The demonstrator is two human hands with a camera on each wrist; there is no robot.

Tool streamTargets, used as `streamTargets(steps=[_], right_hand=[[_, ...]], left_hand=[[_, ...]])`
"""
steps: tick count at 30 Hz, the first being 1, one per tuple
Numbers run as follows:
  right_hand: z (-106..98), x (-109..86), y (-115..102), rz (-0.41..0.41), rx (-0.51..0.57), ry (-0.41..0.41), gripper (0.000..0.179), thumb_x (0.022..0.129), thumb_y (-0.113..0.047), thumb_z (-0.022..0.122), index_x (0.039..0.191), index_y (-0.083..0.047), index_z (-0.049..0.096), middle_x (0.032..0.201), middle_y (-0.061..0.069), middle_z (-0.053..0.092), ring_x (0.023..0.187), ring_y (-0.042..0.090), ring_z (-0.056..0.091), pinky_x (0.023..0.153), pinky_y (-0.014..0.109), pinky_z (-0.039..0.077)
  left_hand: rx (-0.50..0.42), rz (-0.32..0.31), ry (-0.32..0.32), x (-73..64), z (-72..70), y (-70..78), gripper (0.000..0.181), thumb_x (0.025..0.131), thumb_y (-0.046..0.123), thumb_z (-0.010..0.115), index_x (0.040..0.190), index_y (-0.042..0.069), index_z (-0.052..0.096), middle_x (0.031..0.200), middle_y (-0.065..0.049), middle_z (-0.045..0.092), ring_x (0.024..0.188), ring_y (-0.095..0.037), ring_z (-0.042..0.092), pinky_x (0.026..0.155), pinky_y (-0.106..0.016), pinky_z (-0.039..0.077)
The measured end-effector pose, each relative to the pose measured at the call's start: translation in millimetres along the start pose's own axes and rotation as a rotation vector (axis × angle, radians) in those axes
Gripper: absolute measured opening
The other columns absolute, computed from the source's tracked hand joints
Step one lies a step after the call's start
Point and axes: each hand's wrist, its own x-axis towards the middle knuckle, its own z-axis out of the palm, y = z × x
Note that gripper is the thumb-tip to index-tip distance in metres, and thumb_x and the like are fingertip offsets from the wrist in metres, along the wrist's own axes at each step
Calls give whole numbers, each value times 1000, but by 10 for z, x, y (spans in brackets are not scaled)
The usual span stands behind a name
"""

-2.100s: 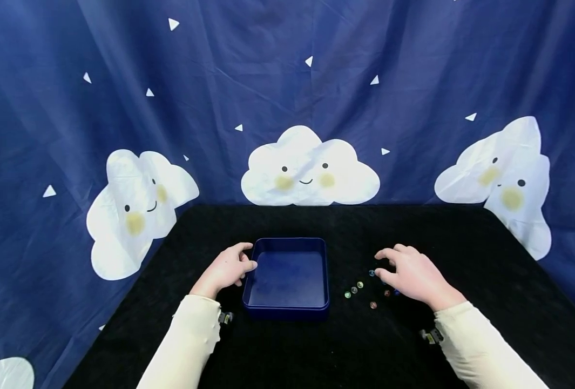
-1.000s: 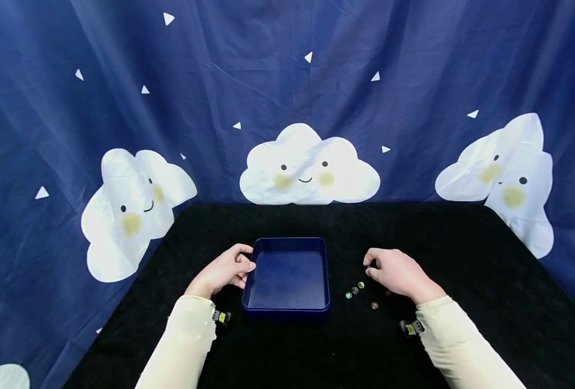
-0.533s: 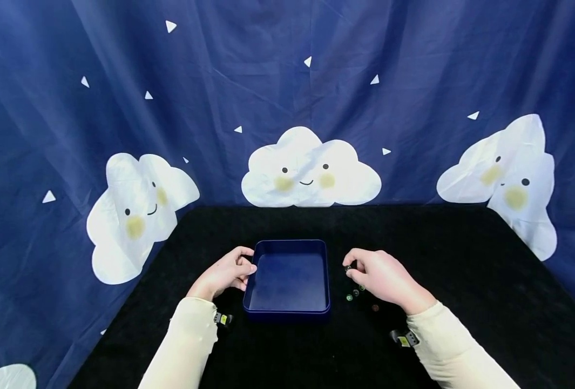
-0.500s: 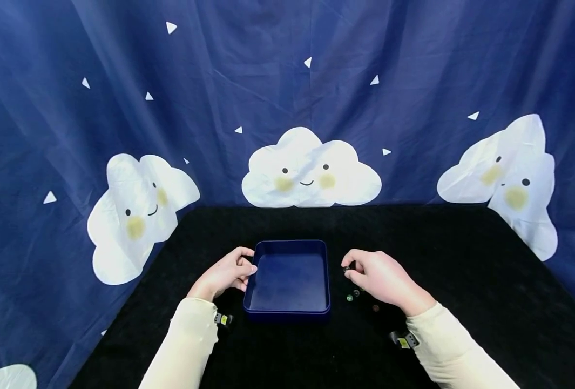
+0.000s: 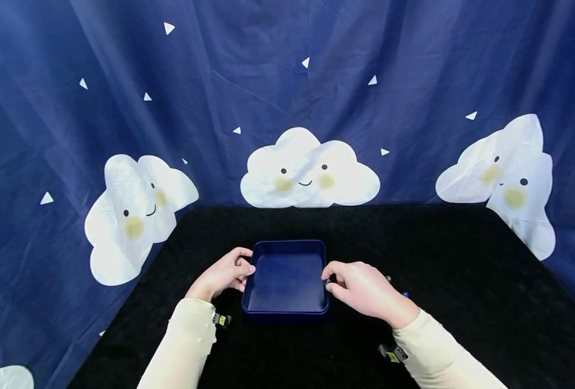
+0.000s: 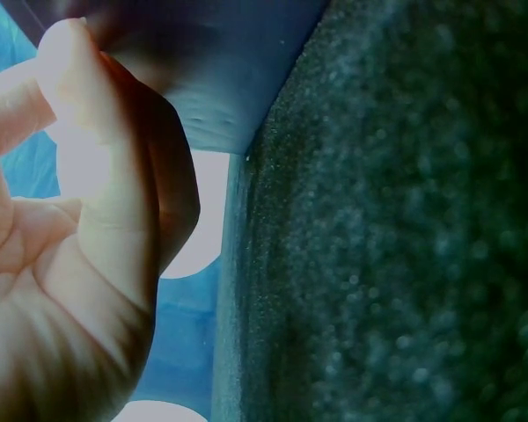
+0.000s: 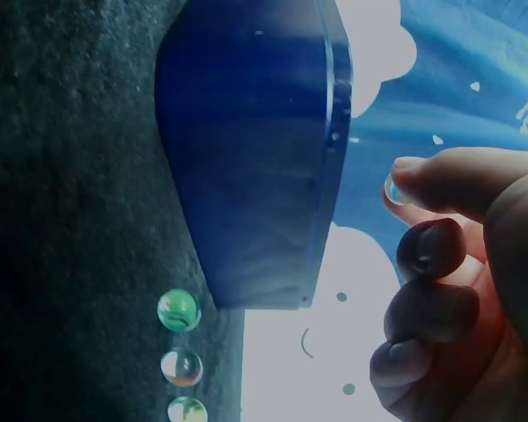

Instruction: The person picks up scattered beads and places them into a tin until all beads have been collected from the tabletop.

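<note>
A square, open-topped dark blue box sits on the black cloth, its inside bare. My left hand grips its left wall, thumb at the rim and the other fingers curled along the outside. In the left wrist view the fingers of that hand reach up to the box wall. My right hand is at the right rim, pinching a clear marble between thumb and index finger. Beside the box in the right wrist view lie a green marble, a clear reddish one and a yellow-green one.
Past my right hand, a blue marble and a pale marble show on the black cloth. Behind the table hangs a blue curtain with white clouds. My right hand hides other marbles from the head view.
My right hand has closed on a marble and carried it left from the scattered marbles to the box's right rim. My left hand has stayed at the box's left side.
</note>
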Motion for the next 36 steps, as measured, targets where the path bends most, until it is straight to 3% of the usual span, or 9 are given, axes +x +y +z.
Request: streamTargets(steps=[13,28,36], right_hand=[[100,-14,-74,-86,20,-38,15,87,-30,65,102,-29,64,58,-20,45,49,-1,41,50,20,39],[28,-5,32,-11,35,-11,17,86,-36,64,102,-33,64,56,-20,45,46,-1,41,47,21,38],[-70,-2,164,11,15,2,18,84,-32,66,101,-31,63,58,-21,47,44,-4,43,52,21,40]], left_hand=[[-12,0,-2,1,3,-60,52,89,10,62,131,0,33,79,-9,51,56,-16,52,53,-32,52],[-2,11,9,13,-23,-39,52,89,13,63,131,1,34,77,-8,51,56,-17,51,52,-32,51],[-15,8,-10,3,9,2,55,89,11,63,132,-1,31,79,-9,50,57,-16,51,52,-30,51]])
